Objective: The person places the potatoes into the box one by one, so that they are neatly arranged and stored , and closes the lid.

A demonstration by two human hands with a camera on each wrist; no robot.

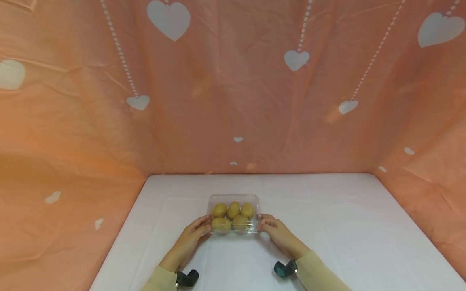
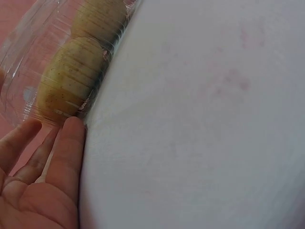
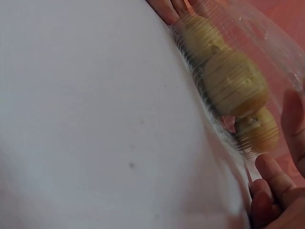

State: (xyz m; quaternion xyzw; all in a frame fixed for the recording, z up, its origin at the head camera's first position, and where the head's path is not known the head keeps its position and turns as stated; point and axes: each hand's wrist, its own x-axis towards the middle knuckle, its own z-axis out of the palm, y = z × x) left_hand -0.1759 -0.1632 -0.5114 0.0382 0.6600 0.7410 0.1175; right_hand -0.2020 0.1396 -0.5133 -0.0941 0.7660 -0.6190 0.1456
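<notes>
A clear plastic clamshell box (image 1: 234,198) sits on the white table, with several yellow-brown potatoes (image 1: 220,223) inside. My left hand (image 1: 190,238) holds its left end, thumb toward the near corner. At the opposite end, my right hand (image 1: 280,234) grips the near right corner with thumb and fingers. The left wrist view has the ribbed box wall (image 2: 24,102) at the fingertips, with a speckled potato (image 2: 71,76) behind it. In the right wrist view, the thumb and fingers lie around the box's end, close to a potato (image 3: 259,131).
A white cloth (image 1: 327,226) covers the table. Orange sheeting (image 1: 233,101) with white hearts rises along the back and both sides. Dark wrist devices sit at the left cuff (image 1: 187,278) and the right cuff (image 1: 285,268).
</notes>
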